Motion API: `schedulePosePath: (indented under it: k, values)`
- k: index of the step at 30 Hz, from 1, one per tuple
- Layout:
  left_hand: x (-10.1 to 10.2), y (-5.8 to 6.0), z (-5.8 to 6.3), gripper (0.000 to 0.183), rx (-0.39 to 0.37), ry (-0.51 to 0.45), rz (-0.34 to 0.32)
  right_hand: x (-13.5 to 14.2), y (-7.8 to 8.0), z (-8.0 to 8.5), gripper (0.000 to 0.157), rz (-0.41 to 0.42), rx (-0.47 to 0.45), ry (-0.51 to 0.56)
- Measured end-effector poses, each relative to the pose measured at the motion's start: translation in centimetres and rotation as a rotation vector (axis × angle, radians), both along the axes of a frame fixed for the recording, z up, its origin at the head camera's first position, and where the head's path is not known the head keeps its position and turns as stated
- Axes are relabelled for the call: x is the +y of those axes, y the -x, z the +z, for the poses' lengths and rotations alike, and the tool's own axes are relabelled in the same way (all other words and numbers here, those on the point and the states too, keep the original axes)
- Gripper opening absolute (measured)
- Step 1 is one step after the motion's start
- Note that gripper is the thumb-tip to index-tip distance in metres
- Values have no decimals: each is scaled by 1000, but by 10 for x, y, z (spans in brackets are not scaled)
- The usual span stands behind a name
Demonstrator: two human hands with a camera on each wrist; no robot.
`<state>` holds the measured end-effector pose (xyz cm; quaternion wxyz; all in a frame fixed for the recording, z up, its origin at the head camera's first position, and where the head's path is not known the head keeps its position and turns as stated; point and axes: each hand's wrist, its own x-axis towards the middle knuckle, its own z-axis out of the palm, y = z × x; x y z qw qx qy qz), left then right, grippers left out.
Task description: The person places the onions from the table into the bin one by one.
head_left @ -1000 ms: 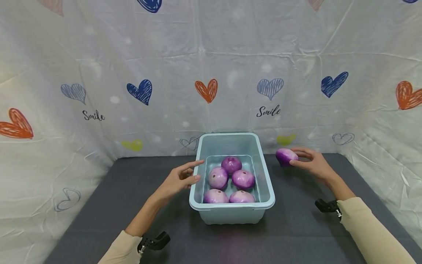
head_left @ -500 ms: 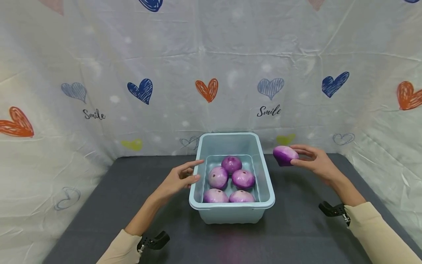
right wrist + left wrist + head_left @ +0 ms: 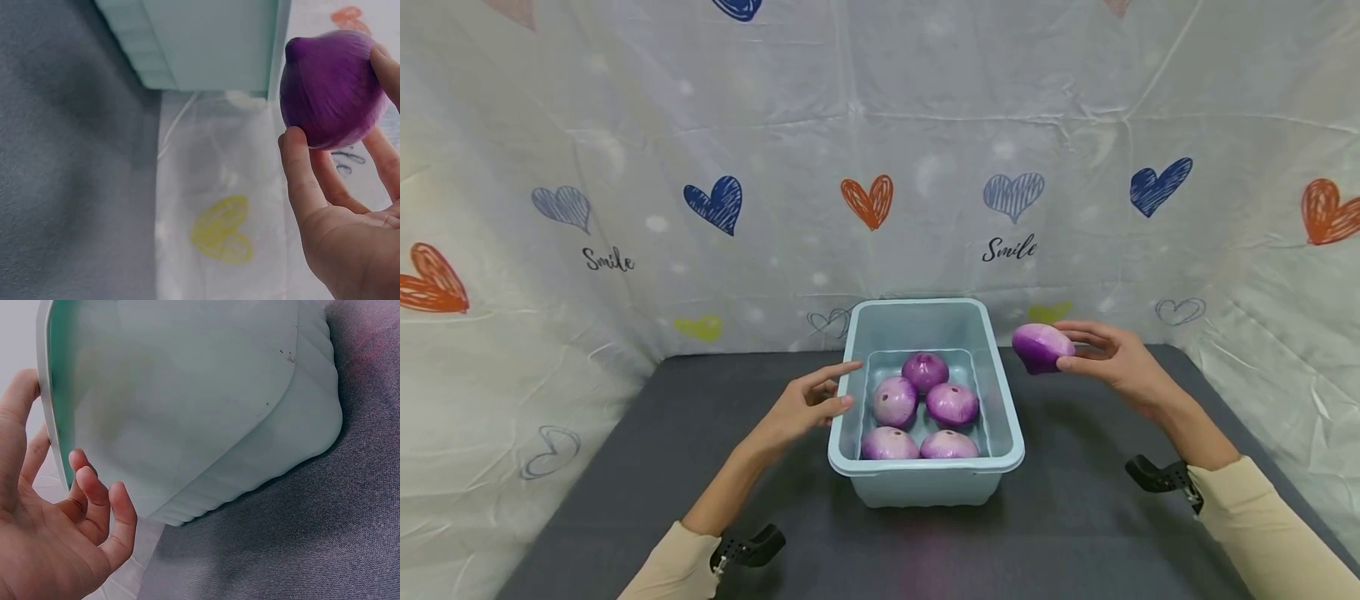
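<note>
My right hand (image 3: 1120, 367) pinches a purple onion (image 3: 1042, 347) between thumb and fingertips, to the right of a pale blue-green plastic tub (image 3: 1000, 400) and above the table. In the right wrist view the onion (image 3: 331, 87) shows its pointed end, away from the palm. Several more purple onions (image 3: 952, 405) lie on the tub's floor, spaced over its middle and near end. At the tub's left rim is my left hand (image 3: 801, 408), index finger stretched over the edge. The left wrist view shows its other fingers (image 3: 122, 515) loosely bent beside the tub wall (image 3: 187, 394).
A dark grey cloth (image 3: 700, 475) covers the table. Behind it hangs a white sheet (image 3: 925, 150) printed with hearts and "Smile", reaching down to the table's back edge near the tub's far end. A black strap (image 3: 748, 547) sits on each wrist.
My right hand has raised the onion from near the table and brought it slightly left, closer to the tub. The left hand and the tub stay where they were.
</note>
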<state>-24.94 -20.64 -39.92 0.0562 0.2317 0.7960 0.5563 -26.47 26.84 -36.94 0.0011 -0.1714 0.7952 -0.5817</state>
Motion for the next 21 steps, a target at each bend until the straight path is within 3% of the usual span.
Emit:
schedulePosePath:
  k: [12, 21]
  values:
    - [-1, 1, -2, 51, 8, -1, -7, -24, 7, 22, 53, 74, 64, -6]
    - [-1, 1, 0, 52, 0, -4, -2, -54, 12, 32, 52, 158, 70, 54]
